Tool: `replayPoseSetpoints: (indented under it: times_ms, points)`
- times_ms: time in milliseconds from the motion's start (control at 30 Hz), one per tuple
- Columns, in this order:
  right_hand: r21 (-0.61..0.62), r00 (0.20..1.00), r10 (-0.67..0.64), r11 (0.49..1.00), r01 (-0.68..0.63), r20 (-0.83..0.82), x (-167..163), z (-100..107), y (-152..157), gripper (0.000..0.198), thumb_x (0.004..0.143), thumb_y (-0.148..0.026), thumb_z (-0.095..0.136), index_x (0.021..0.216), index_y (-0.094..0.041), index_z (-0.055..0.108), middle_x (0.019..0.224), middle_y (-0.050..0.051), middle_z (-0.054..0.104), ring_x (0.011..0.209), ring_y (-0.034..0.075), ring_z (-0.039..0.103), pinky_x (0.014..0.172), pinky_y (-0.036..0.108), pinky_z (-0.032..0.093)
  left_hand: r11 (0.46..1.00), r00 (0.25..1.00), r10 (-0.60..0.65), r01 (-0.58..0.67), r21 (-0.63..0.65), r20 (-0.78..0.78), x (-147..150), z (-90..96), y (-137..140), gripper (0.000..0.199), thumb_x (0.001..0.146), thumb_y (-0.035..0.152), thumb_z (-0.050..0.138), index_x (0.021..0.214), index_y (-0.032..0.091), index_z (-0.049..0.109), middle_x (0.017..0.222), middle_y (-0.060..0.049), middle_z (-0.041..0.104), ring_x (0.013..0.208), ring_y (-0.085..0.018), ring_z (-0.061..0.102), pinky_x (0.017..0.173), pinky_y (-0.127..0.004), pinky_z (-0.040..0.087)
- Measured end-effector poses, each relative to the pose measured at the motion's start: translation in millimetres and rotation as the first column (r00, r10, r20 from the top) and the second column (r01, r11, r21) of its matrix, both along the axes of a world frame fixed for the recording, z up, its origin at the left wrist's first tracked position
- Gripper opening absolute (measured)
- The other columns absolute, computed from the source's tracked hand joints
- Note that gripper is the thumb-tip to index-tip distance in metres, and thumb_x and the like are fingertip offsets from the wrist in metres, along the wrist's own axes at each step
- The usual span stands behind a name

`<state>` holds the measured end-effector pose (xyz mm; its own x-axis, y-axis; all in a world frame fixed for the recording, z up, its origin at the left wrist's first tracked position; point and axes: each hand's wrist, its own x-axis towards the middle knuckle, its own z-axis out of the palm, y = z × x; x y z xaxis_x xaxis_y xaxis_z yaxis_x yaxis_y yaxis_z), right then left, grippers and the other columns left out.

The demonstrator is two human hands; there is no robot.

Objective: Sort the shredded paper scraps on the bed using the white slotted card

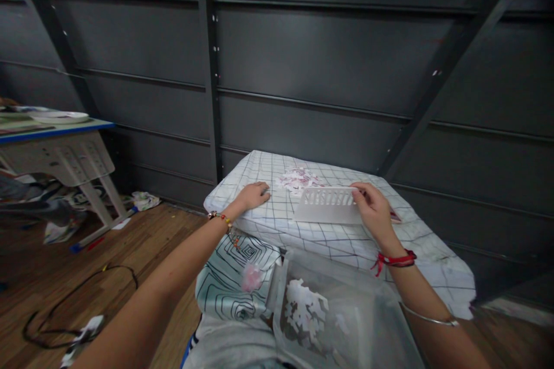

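My right hand (pixel 371 206) grips a white slotted panel (pixel 329 213) by its upper right corner, thumb and fingers closed on the edge. A row of slots runs along the panel's upper part, and its lower part is plain. Just behind it lies a loose heap of small white and pinkish pieces (pixel 298 177), partly hidden by the panel. On the left of the checked cloth (pixel 242 179), my left hand (pixel 254 196) rests with thumb and fingers apart, holding nothing. Something flat and dark reddish (pixel 395 217) shows beside my right hand.
A translucent plastic bin (pixel 381 305) sits close to me, with jagged white pieces (pixel 305 308) inside. Left of it, a pink bundle (pixel 251 278) lies on patterned fabric (pixel 216 277). A dark panelled wall (pixel 311 52) stands behind. Leftward are another desk (pixel 78 150) and a floor cable (pixel 82 285).
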<state>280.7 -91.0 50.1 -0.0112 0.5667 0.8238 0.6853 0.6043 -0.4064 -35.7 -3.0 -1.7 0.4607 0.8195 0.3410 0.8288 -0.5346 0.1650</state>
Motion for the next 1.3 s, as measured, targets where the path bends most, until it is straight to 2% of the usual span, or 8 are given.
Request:
replayPoseSetpoints:
  times_ms: [433, 667, 867, 1000, 1300]
  points:
    - [-0.006, 1.0, -0.007, 1.0, 0.007, 0.002, 8, -3, -9, 0.019, 0.083, -0.038, 0.05, 0.084, -0.023, 0.061, 0.076, 0.002, 0.061, 0.067, 0.018, 0.054, 0.061, 0.031, 0.041, 1.0, 1.0, -0.005, 0.005, 0.007, -0.004, -1, -1.7, 1, 0.03, 0.087, 0.031, 0.042, 0.106, 0.015, 0.059, 0.115, -0.01, 0.062, 0.103, -0.024, 0.058, 0.09, -0.033, 0.043]
    - [0.031, 0.995, -0.09, 0.996, 0.09, 0.03, 11, 0, -12, 0.02, 0.084, -0.036, 0.049, 0.084, -0.021, 0.061, 0.081, 0.004, 0.063, 0.072, 0.018, 0.056, 0.065, 0.031, 0.041, 0.999, 1.0, 0.028, -0.028, -0.016, 0.006, 0, -0.8, 0, 0.029, 0.087, 0.033, 0.043, 0.105, 0.017, 0.059, 0.112, -0.007, 0.063, 0.104, -0.023, 0.058, 0.089, -0.032, 0.043]
    - [0.062, 0.998, -0.003, 0.998, -0.001, 0.062, -5, 4, -15, 0.018, 0.085, -0.034, 0.048, 0.083, -0.021, 0.06, 0.076, 0.003, 0.061, 0.07, 0.017, 0.054, 0.063, 0.03, 0.04, 1.0, 1.0, 0.015, -0.015, -0.006, 0.011, 0, 1.3, -2, 0.029, 0.087, 0.032, 0.044, 0.106, 0.016, 0.059, 0.114, -0.008, 0.062, 0.103, -0.023, 0.058, 0.089, -0.032, 0.043]
    - [0.081, 0.996, 0.011, 0.997, -0.019, 0.089, -12, 5, -15, 0.016, 0.085, -0.032, 0.049, 0.081, -0.021, 0.059, 0.074, 0.002, 0.061, 0.07, 0.016, 0.054, 0.063, 0.03, 0.04, 1.0, 1.0, 0.012, -0.012, 0.01, -0.012, 1, 1.6, -3, 0.028, 0.087, 0.031, 0.044, 0.105, 0.015, 0.06, 0.113, -0.008, 0.062, 0.102, -0.023, 0.058, 0.088, -0.031, 0.043]
    - [-0.017, 0.996, 0.077, 0.997, -0.076, 0.05, 8, 4, -17, 0.017, 0.083, -0.034, 0.052, 0.082, -0.021, 0.061, 0.077, 0.002, 0.062, 0.068, 0.015, 0.054, 0.06, 0.029, 0.04, 1.0, 1.0, 0.02, -0.019, 0.021, -0.024, 2, 3.1, -4, 0.029, 0.086, 0.029, 0.044, 0.104, 0.014, 0.06, 0.11, -0.01, 0.063, 0.097, -0.024, 0.059, 0.084, -0.032, 0.045]
